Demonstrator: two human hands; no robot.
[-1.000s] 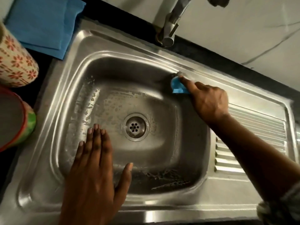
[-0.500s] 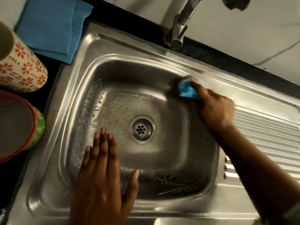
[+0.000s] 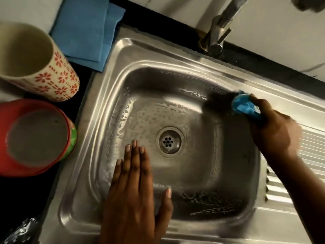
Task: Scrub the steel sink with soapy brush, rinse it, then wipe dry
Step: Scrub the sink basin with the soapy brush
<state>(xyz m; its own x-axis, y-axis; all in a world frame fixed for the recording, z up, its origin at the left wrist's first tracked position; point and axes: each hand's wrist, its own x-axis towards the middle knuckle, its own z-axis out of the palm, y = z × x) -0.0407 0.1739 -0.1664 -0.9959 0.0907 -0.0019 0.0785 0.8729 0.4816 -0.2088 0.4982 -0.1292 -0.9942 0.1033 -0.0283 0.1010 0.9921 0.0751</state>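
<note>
Right hand (image 3: 274, 132) grips the brush (image 3: 245, 107) against the sink (image 3: 109, 92) wall, left hand (image 3: 133, 196) flat; patterned cup (image 3: 58, 80), blue cloth (image 3: 84, 30) alongside.

The top edge cuts off the tap (image 3: 218, 32) spout. The brush (image 3: 246, 106) bristles blur dark at the sink (image 3: 123, 55) bowl's far right corner; the right hand (image 3: 276, 132) covers its handle. Shiny object (image 3: 22, 229), bottom-left: unidentifiable.

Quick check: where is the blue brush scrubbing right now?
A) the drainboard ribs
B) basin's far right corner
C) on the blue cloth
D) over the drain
B: the right hand grips the blue brush against the far right corner of the sink, away from the drain.
</note>
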